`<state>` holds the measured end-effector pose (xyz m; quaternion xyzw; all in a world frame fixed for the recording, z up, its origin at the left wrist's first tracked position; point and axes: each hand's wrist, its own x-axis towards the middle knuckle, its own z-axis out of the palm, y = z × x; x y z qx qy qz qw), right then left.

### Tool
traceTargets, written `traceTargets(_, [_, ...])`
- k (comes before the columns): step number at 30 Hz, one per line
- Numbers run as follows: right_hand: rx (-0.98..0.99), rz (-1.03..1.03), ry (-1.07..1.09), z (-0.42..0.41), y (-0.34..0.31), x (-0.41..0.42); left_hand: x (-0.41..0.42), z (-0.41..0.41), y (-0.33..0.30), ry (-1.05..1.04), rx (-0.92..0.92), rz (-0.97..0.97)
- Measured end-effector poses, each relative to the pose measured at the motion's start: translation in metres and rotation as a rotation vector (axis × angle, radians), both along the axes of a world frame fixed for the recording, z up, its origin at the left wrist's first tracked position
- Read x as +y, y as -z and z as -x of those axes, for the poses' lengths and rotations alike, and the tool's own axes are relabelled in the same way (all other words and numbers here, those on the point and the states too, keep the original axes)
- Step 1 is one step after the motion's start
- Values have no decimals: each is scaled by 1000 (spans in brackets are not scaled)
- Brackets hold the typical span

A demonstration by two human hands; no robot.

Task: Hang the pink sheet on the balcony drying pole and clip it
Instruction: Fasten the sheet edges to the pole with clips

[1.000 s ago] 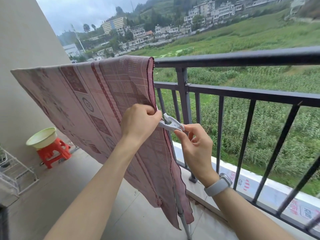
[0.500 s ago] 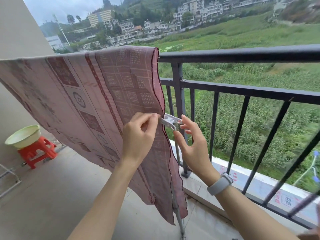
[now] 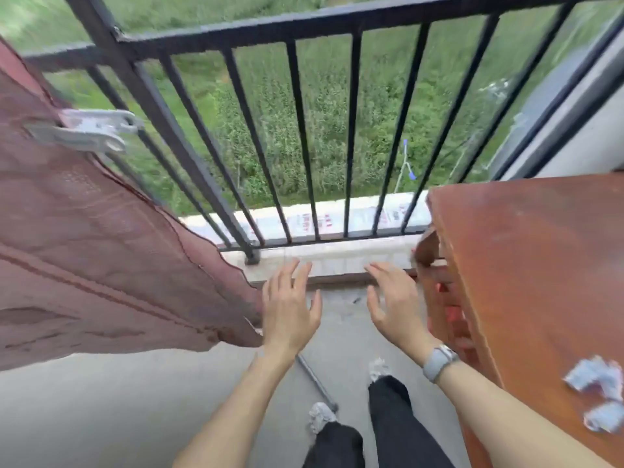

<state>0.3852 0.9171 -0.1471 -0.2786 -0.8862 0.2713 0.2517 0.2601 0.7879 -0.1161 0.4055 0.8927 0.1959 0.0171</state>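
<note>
Sheet [image 3: 101, 258] hangs at left, a white clip [image 3: 89, 131] biting its edge. Left hand [image 3: 290, 309] and right hand [image 3: 395, 309] hover empty, fingers spread, above the floor. More clips [image 3: 597, 393] lie on the table [image 3: 540, 265]; the next should probably grip cloth and pole squarely.
</note>
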Motion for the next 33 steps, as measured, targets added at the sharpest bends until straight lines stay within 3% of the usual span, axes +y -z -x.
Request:
traceTargets(3, [-186,-65,245,-84,29,6,37,-38,27,246,-12,134])
traceTargets(9, [-503,13,697,-225,55,18,110,-139,64,663,-89,347])
traceTargets(13, [-534,269,1092,-281,56,38,142,-201,85,876,-99,488])
traceTargets(16, [-455,485,1262,-304,66,52,153,-233,104,1007,-67,609])
traceTargets(20, [-334,759,1278,-315,83,67,152,-244,122,1052,-73,790])
traceTargets(25, [-227,832,1300,-311,89,67,155,-237,121,1070,-80,851])
traceTargets(30, [-191,796,1252,-289,69,38,147,-221,106,863,-268,645])
traceTargets(33, [-151,773,1057,-249,56,17,124,-192,95,595,-408,466])
